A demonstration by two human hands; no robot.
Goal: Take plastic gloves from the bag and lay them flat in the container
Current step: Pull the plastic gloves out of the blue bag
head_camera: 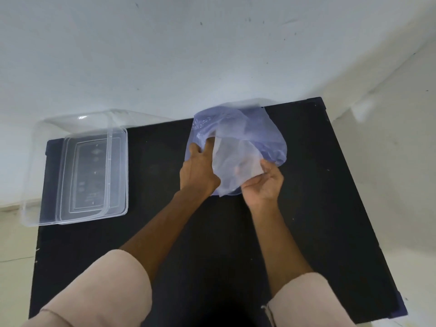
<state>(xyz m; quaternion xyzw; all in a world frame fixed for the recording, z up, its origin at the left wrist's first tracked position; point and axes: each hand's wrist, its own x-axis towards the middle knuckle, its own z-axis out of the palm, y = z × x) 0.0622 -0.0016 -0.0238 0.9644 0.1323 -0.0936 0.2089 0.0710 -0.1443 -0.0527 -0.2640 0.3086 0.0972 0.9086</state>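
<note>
Bag [238, 142]: on table [165, 232], well right of the empty container [77, 166]. Left hand [200, 171] reaches inside; right hand [264, 185] grips a glove [236, 166] at the mouth. Advice: draw one glove out slowly, unbunched.

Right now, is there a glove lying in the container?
No: the clear container on the table's left shows only its bare bottom, while both hands are at the bag.

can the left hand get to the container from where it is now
Probably yes. The left hand is at the bag, and only bare black table lies between it and the open container on its own side; it would have to leave the bag first.
</note>
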